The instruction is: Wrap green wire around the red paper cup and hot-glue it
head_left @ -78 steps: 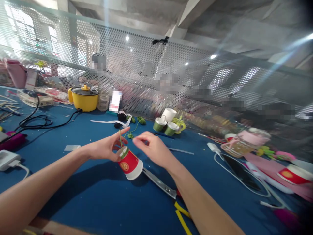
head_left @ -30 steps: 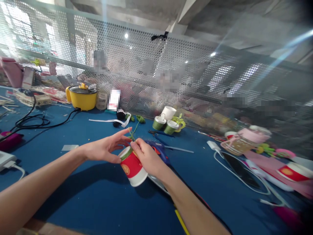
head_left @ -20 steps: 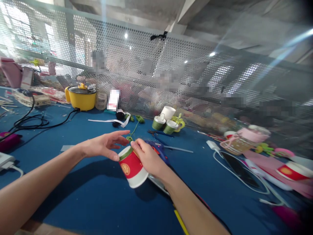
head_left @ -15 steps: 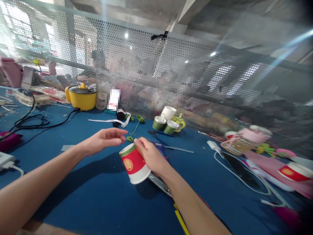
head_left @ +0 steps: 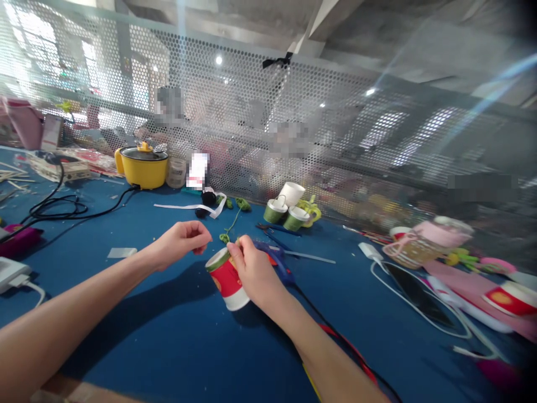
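Observation:
A paper cup, white with a red band and green yarn round its rim, is tilted in my right hand. The thumb and fingers of that hand grip it at the rim and right side, covering much of the band. My left hand hovers just left of the rim, apart from the cup, its fingers curled in and the thumb against them. Whatever may be between those fingertips is too small to make out. Green yarn trails on the table behind the cup, leading back to a small green bundle.
Behind stand green-wrapped cups, a yellow pot and a perforated screen. Pliers and a blue glue gun lie beyond my right hand. On the right are a phone, white cables and a jar.
My left hand has gone from spread fingers to curled ones. My right hand has shifted over the cup's rim and side, hiding more of the red band. The scissors-like metal piece underneath is now hidden.

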The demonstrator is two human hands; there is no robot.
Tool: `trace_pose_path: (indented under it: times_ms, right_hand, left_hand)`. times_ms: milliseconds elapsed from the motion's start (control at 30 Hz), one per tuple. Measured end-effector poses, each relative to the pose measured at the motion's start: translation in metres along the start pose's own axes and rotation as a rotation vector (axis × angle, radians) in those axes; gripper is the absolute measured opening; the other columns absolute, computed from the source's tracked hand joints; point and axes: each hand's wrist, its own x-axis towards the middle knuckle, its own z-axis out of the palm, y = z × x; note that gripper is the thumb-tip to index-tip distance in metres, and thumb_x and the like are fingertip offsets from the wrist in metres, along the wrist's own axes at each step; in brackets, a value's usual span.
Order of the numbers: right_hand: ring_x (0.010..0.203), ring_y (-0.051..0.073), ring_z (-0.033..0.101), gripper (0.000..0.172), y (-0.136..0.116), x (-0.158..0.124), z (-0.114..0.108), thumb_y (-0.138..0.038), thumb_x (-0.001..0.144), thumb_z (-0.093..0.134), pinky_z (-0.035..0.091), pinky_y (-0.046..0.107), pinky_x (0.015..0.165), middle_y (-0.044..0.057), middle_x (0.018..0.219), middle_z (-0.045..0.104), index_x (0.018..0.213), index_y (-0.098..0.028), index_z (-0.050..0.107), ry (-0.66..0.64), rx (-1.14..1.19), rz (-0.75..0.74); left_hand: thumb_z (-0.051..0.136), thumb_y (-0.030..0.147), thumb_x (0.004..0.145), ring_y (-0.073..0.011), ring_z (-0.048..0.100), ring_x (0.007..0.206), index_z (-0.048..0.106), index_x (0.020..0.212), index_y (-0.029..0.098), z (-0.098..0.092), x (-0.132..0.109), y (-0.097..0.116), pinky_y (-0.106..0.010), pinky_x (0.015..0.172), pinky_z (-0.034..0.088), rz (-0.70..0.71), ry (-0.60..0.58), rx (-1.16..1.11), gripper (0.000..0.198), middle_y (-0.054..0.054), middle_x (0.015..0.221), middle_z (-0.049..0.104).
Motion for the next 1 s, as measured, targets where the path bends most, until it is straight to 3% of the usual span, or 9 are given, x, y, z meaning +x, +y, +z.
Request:
trace_pose_path:
  times_ms: [200,300,800,1000]
  right_hand:
    - [0.052,0.018,0.055,0.019,-0.003,0.000,0.004,-0.032,0.091,0.036,0.027,0.026,0.048,0.000,0.055,0.053,0.074,-0.024,0.034,-0.012,-0.078,-0.017]
    - [0.056,0.020,0.059,0.017,-0.006,-0.002,0.005,-0.030,0.092,0.036,0.028,0.026,0.049,0.002,0.058,0.057,0.076,-0.024,0.035,-0.024,-0.135,-0.031]
    - [0.060,0.021,0.063,0.013,-0.007,-0.005,0.014,-0.023,0.092,0.038,0.032,0.026,0.050,0.006,0.066,0.064,0.082,-0.019,0.046,0.010,-0.298,-0.134]
    - [0.059,0.015,0.056,0.022,-0.002,0.002,0.004,-0.028,0.087,0.047,0.037,0.025,0.053,0.000,0.062,0.057,0.067,-0.021,0.045,0.114,-0.068,-0.167]
  left_hand:
    - [0.071,0.032,0.066,-0.0157,0.054,0.082,0.051,0.093,0.017,0.006,-0.003,-0.002,-0.029,0.073,0.040,-0.056,-0.202,-0.017,0.037,-0.004,0.091,0.060]
    - [0.067,0.030,0.066,-0.0182,0.054,0.084,0.050,0.102,0.016,0.011,-0.006,-0.001,-0.031,0.073,0.039,-0.102,-0.299,0.005,0.042,-0.004,0.092,0.061]
    - [0.057,0.022,0.060,-0.0151,0.049,0.075,0.047,0.103,0.015,0.014,-0.005,-0.002,-0.028,0.067,0.035,-0.143,-0.248,0.015,0.045,0.001,0.079,0.055]
    - [0.058,0.019,0.058,-0.0138,0.047,0.072,0.047,0.098,0.015,0.014,-0.004,-0.004,-0.026,0.063,0.034,-0.109,-0.285,-0.016,0.042,0.003,0.077,0.051]
